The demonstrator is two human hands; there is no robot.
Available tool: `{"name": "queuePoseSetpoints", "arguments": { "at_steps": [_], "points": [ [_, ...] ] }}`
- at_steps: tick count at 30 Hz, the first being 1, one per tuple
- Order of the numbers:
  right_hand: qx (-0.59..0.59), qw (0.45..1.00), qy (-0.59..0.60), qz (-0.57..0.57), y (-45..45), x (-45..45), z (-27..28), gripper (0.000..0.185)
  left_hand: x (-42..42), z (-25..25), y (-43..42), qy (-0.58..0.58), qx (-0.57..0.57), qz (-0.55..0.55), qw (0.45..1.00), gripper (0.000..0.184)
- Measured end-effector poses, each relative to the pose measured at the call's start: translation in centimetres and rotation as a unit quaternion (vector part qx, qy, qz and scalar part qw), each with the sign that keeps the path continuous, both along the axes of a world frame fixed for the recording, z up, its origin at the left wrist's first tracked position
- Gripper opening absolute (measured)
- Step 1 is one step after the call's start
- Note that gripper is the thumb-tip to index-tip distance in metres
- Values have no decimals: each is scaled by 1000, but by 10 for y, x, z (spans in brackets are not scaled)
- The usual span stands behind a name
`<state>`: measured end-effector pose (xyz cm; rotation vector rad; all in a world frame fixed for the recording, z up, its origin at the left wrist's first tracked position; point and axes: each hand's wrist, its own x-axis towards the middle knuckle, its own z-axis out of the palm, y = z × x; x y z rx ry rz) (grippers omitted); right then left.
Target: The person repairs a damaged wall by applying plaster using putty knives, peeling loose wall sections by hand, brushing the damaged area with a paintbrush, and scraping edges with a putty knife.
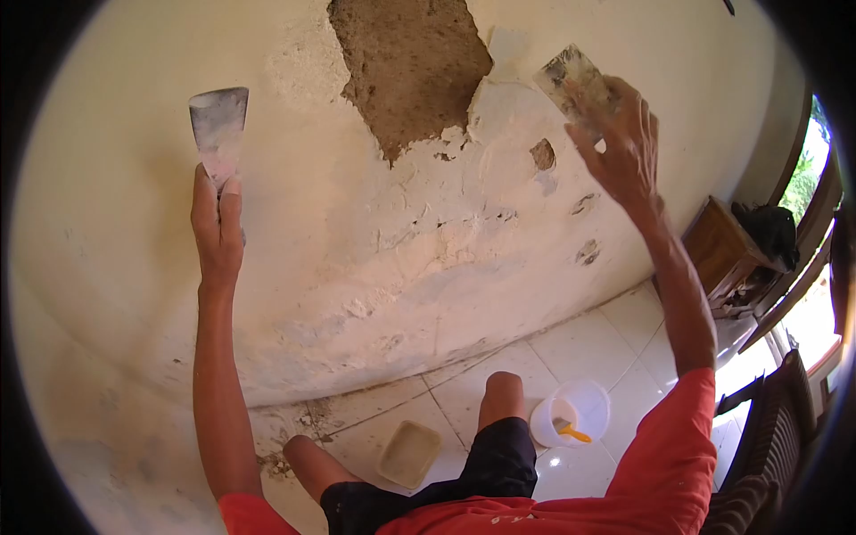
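Observation:
My left hand (217,223) is closed around the handle of a putty knife (219,125), its wide, plaster-smeared blade pointing up in front of the wall. At the upper right, my right hand (627,147) grips a flat, stained rectangular scraper blade (575,80), held at or close to the wall; whether it touches I cannot tell. Between the hands, the cream wall (294,232) has a large bare brown patch (410,67) with ragged edges. A smaller brown hole (543,154) lies just left of my right wrist. Rough, uneven plaster runs below the large patch.
On the tiled floor (580,348) stand a shallow rectangular tub (409,454) and a white bucket (596,412) holding a yellow-handled tool (572,433). Crumbs of debris lie along the wall's foot. A wooden cabinet (718,250) and a dark slatted chair (776,446) are at the right.

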<state>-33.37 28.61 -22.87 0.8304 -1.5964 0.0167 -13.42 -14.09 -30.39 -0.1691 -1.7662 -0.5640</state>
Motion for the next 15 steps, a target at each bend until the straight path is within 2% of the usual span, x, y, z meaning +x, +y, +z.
{"name": "queuePoseSetpoints", "arguments": {
  "at_steps": [1,3,5,14,15],
  "points": [
    [-41,998,-45,7,-9,10,-6,47,0,0,-1,0,6,-14,1000,20],
    [-58,996,-61,-15,-22,23,-14,48,0,0,0,-3,14,-30,999,16],
    [-140,976,-169,-8,-40,41,-14,47,0,1,1,-12,28,-30,999,12],
    [-209,963,-167,20,-97,57,-39,49,0,3,3,7,4,-29,1000,13],
    [-208,958,-195,-9,-102,60,-38,50,0,3,3,6,5,-28,1000,13]
  ]
}}
